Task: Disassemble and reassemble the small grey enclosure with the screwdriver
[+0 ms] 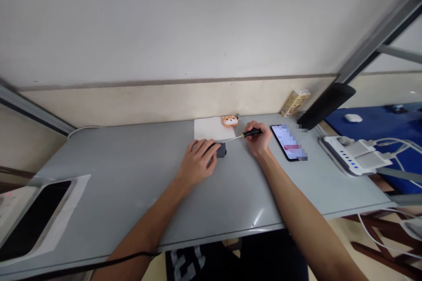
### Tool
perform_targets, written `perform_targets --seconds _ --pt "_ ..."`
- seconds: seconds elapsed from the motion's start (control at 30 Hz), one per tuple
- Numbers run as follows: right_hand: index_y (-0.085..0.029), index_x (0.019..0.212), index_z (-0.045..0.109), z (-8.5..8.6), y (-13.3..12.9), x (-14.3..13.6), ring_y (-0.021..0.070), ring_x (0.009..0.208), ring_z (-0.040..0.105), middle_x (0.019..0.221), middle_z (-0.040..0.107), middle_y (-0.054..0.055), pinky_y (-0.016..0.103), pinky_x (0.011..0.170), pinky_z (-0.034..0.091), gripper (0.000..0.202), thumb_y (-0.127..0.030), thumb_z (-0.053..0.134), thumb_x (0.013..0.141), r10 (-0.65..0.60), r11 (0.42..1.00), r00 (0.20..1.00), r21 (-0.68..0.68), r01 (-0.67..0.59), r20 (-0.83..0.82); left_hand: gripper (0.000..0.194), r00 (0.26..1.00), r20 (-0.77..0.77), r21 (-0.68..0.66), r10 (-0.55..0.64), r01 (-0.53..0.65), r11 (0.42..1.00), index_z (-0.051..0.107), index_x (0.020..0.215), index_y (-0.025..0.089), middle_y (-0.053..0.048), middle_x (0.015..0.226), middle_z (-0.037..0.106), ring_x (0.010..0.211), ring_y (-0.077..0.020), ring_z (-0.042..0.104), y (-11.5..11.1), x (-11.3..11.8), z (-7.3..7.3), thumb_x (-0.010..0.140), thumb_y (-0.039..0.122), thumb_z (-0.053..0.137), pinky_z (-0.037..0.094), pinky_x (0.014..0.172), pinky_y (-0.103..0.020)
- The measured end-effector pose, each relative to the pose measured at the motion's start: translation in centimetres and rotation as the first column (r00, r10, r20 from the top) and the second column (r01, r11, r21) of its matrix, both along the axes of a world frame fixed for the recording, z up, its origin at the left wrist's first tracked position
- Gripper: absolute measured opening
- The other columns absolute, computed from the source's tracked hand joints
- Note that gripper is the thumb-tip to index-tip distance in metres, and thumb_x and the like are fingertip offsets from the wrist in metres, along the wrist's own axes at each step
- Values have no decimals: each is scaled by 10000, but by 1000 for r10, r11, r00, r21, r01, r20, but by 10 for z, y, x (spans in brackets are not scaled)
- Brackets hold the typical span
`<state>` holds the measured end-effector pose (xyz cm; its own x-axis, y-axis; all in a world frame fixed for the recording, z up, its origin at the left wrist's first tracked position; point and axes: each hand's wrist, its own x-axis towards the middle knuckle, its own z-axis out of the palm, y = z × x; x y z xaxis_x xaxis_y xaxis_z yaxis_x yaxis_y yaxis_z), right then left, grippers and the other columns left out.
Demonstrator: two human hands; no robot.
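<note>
Partly beneath the gripping left fingers (202, 145) — a grey block (221, 151) — right fingers (255, 125) wrapped round a screwdriver (249, 133).

Screwdriver (244, 135) has shiny metal shaft (233, 138), plastic-looking handle (252, 133). Left of screwdriver: matt block (221, 151), paper sheet (207, 129). Below screwdriver: smooth, glossy tabletop (237, 189).

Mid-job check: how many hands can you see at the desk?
2: the left hand holding the dark gray block, and the right hand gripping the screwdriver by its handle. No other hands show.
</note>
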<state>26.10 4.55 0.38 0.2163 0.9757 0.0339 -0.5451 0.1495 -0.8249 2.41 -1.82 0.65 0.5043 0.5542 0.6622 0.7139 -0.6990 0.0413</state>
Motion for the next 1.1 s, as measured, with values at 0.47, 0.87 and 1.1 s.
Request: perform_targets --seconds 0.47,0.87,1.1 --pt "-197 535 559 4 1 3 108 502 335 586 419 12 264 407 167 189 -322 541 677 20 997 999 68 -23 43 389 1000 -14 -4 25 -25 1000 639 1289 228 -73 1183 728 1072 -246 648 1 2 -1 919 125 572 426 1018 -428" --pt "-201 559 507 10 2 7 87 503 359 623 455 -6 215 386 232 152 -315 584 624 -70 995 987 -86 58 -146 388 995 -75 -92 59 -66 994 630 1284 209 -94 1179 708 1062 -269 625 -3 11 2 915 128 538 459 909 -431" --pt "-213 632 503 0 4 9 70 432 319 616 504 -29 226 384 291 146 -328 590 656 -37 984 973 -176 -4 -228 482 998 34 -166 -51 56 985 566 1395 234 -90 1270 672 1174 -255 611 -8 9 2 928 119 533 479 1021 -434"
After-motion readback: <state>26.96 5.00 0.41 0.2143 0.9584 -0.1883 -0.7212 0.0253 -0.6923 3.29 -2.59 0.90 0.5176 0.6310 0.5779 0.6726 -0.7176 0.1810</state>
